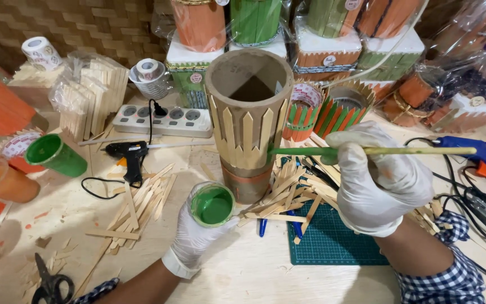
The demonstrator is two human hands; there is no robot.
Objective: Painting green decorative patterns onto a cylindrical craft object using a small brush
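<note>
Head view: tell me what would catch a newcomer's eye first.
The tall cardboard tube ringed with pointed wooden sticks stands at centre. The gloved right hand holds a green-tipped paintbrush against its side, while the gloved left hand holds a small cup of green paint just below. Loose wooden sticks litter the table, with a black glue gun at left.
</note>
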